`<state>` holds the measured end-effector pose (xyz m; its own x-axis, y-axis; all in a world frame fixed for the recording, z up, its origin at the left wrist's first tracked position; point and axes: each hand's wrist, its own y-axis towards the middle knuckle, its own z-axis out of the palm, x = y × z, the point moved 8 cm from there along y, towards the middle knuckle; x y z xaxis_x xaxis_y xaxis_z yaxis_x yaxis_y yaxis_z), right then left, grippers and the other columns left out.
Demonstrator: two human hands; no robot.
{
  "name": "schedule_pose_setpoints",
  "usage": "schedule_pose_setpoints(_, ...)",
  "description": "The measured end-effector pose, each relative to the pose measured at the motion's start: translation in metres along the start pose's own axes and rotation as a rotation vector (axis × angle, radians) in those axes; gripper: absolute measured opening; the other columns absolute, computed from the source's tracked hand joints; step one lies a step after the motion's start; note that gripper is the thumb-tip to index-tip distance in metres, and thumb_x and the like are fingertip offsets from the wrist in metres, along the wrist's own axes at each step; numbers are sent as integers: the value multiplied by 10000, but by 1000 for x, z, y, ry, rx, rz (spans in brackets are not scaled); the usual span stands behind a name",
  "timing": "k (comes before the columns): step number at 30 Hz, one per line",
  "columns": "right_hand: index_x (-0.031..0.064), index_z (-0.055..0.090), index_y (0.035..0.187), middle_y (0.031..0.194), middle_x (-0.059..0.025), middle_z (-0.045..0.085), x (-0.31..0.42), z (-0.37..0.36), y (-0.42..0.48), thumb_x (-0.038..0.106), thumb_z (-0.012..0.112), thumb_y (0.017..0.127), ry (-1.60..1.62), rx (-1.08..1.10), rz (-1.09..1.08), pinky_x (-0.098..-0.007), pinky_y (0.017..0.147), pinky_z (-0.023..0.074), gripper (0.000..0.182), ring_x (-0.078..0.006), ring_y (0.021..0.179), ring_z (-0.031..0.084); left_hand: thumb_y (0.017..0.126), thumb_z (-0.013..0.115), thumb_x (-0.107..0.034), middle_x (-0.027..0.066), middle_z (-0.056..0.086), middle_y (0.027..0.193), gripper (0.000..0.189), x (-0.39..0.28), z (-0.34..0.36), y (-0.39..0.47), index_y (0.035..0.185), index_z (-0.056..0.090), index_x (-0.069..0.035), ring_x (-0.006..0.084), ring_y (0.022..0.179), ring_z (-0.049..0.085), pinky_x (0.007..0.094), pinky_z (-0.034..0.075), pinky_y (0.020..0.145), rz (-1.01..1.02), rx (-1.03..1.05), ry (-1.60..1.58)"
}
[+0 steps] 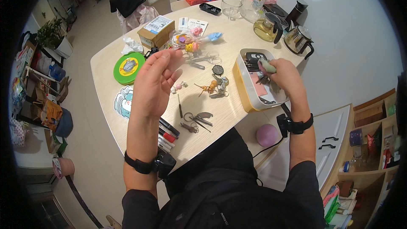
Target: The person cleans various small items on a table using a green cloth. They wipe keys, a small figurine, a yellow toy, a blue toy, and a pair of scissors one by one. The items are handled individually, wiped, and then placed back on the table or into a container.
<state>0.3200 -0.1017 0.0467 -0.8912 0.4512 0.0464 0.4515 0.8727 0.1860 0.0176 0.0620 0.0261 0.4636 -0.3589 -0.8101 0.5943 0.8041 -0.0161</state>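
My right hand is over a yellow and white storage box at the table's right edge. It grips a small soft green and pink pouch-like item, with what look like keys just below. Inside the box lie a black car key fob and a pink paper; my hand hides part of the rest. My left hand hovers over the table, fingers apart and holding nothing. Near it are a small screwdriver, a key ring with folding tools, a wristwatch and keys with an orange charm.
Several marker pens lie by the near edge. A green round case, a cardboard box and scissors sit farther back. A glass teapot and a metal-and-glass pot stand by the wall.
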Motion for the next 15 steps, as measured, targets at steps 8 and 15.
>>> schedule_pose_setpoints(8,63,652,948,933,-177,617,27,1,-8,118,670,733,53,32,-174,-436,773,484,223,-364,893,599,971,524,-224,98,637,1118,242,-14,-8,-1,1121,585,-44,180,1032,613,304,483,861,47,-34,-9)
schedule_pose_setpoints(15,42,647,977,921,-182,626,22,-20,-17,53,636,695,127,-140,-105,-441,778,472,282,-378,892,591,969,526,-221,96,641,1091,247,-28,-18,3,1116,579,-29,169,997,615,302,487,841,133,-64,-1)
